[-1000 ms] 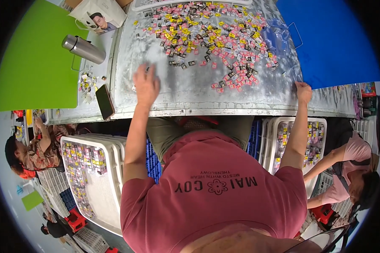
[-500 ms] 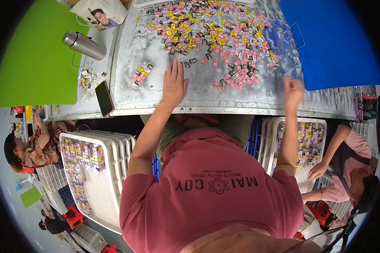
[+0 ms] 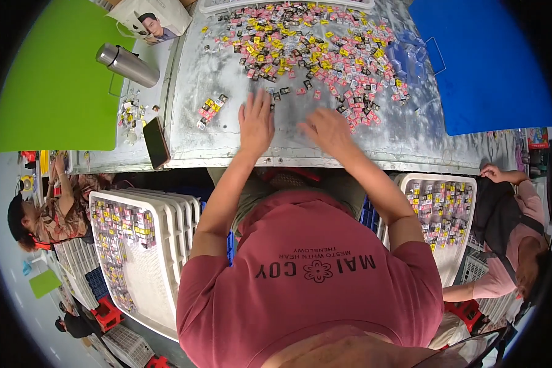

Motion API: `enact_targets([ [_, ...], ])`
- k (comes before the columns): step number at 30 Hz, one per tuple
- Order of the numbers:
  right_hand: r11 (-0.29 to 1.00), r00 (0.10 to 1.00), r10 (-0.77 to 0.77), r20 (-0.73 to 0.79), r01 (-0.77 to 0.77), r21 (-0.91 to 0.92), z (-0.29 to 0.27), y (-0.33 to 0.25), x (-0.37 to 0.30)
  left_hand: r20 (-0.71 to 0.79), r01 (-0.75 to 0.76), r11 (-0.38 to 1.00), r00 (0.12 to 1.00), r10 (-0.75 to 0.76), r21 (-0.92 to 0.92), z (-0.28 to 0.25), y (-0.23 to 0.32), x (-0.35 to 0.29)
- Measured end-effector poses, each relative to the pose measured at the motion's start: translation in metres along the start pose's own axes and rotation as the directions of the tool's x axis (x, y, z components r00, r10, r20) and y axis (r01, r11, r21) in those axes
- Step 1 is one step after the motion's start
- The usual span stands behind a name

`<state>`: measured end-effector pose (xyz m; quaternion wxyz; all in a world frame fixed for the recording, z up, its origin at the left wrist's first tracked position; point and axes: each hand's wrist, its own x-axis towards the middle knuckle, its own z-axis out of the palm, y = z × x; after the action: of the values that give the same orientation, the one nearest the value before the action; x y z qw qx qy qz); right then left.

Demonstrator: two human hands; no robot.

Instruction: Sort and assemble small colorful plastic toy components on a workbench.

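Observation:
My left hand (image 3: 256,126) lies on the metal tabletop with its fingers stretched out and nothing visibly held. A few small dark pieces (image 3: 277,95) are just beyond its fingertips. Over the near edge of a big scatter of small flat pieces (image 3: 300,46), pink, yellow, black and white, hovers or rests my right hand (image 3: 330,134). Its fingers point left, slightly apart and a little blurred, and whatever is under its palm is hidden. To the left of my left hand, a small block of pieces (image 3: 211,111) sits in neat rows.
Left of the pieces are a phone (image 3: 156,143), a steel flask (image 3: 129,66) and a printed bag (image 3: 153,21). Clear plastic trays (image 3: 408,60) lie right, beside a blue board (image 3: 484,67). White crates (image 3: 150,270) stand beside me. A co-worker (image 3: 515,233) sits at right.
My right hand has swung left from the table's right side to the near edge of the scatter, its fist loosened. My left hand stays nearly in place. The right co-worker's arm has moved up.

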<state>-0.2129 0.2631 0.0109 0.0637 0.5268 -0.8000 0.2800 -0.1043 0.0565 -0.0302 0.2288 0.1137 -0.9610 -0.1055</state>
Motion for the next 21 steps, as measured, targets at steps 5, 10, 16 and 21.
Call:
enact_targets([
  [5, 0.968, 0.971, 0.221, -0.096, -0.23, -0.097, 0.032, 0.02, 0.059, -0.201, 0.062, 0.989, 0.976, -0.087, -0.131, 0.008, -0.017, 0.044],
  [10, 0.967, 0.975, 0.191, -0.116, -0.207, -0.149, 0.049, 0.033, 0.07, 0.0, 0.136, 0.944, 0.99, -0.142, -0.302, 0.016, -0.028, 0.06],
  [16, 0.978, 0.975, 0.208, -0.078, -0.209, -0.012, 0.059, 0.031, 0.07, 0.019, 0.124, 0.905, 0.992, -0.128, -0.406, 0.022, -0.036, 0.06],
  [21, 0.964, 0.96, 0.262, -0.096, -0.258, 0.059, 0.076, 0.029, 0.081, 0.078, 0.12, 0.868, 0.993, -0.094, -0.482, 0.022, -0.036, 0.065],
])
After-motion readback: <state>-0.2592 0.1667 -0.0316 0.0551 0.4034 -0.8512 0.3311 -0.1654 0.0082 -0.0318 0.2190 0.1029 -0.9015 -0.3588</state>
